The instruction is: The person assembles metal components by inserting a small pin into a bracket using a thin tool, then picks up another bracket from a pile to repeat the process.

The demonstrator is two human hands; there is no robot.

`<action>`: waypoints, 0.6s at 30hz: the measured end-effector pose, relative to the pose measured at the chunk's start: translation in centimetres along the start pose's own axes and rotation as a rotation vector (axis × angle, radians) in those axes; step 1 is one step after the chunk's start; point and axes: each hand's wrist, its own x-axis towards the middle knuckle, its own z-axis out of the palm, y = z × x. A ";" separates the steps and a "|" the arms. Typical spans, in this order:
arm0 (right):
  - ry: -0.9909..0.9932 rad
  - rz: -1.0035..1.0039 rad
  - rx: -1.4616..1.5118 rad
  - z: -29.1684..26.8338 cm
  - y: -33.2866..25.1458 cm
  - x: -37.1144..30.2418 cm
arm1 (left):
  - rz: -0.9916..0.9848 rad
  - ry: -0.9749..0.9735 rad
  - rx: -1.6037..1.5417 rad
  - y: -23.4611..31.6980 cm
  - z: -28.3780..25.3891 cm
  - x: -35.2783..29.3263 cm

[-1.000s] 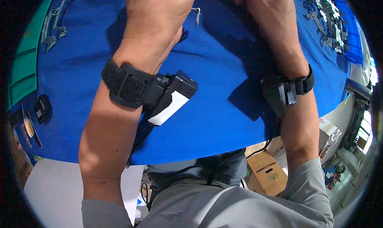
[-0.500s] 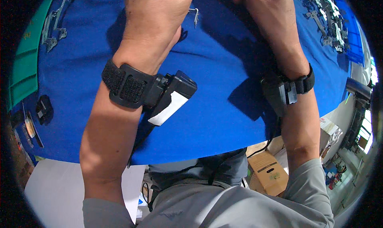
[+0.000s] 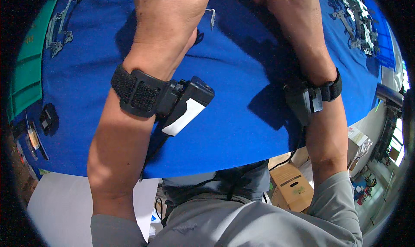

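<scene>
My left hand [image 3: 170, 15] reaches to the top edge, its back toward me, with most of its fingers cut off by the frame. Beside its wrist side a thin, bent metal piece [image 3: 212, 17] shows against the blue cloth [image 3: 225, 134]; I cannot tell whether it is touched. My right hand [image 3: 290, 13] is also up at the top edge, apart from the left, its fingers out of frame or in shadow. What either hand holds is hidden. Each wrist wears a black strap with a small device, the left one [image 3: 186, 106] bearing a white patch.
Metal brackets [image 3: 58, 33] lie at the far left by a green tray [image 3: 27, 82]. More metal parts [image 3: 356, 24] are heaped at the far right beside a blue bin [image 3: 384, 43]. A cardboard box [image 3: 292, 186] stands below the table's near edge.
My right hand and forearm have shifted very slightly to the right. The left hand and the parts on the table look the same.
</scene>
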 end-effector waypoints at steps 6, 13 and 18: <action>0.076 0.091 0.222 0.8 -2.2 -0.1 | -0.015 0.000 0.024 -0.3 -0.4 0.5; 0.060 -0.083 0.080 0.8 -0.3 -0.4 | -0.120 0.094 0.091 0.7 0.7 0.4; 0.028 -0.006 0.040 0.3 -0.7 -0.1 | -0.068 0.053 0.054 0.2 0.5 0.0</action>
